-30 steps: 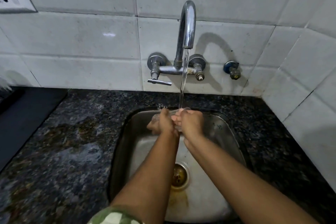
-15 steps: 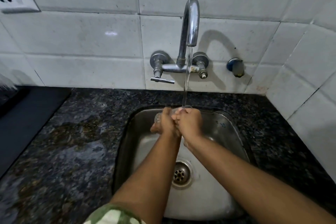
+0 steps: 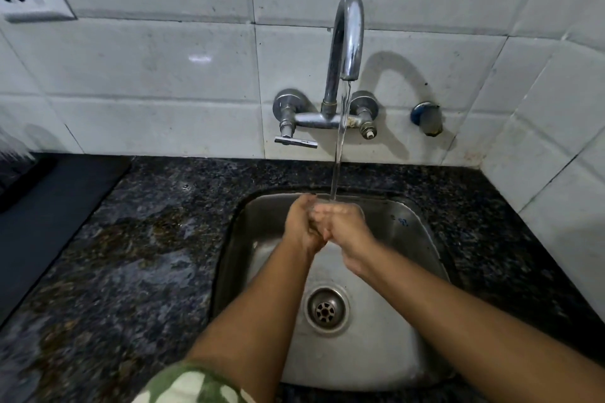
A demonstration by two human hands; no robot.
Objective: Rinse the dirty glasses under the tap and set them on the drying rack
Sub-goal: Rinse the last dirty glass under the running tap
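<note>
At centre frame, the left hand [image 3: 302, 226] and right hand [image 3: 340, 222] press together under the curved chrome tap [image 3: 347, 39]; rinsing step, I think. The glass is hidden, grip unclear; next comes a careful lift toward the rack

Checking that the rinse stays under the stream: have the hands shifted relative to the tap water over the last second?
No. The hands remain clasped together where the water stream lands, above the far end of the sink; only the camera moved.

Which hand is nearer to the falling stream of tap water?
The right hand. The thin clear water stream lands on its knuckles, while the left hand is clasped against it, just left of the stream.
</note>
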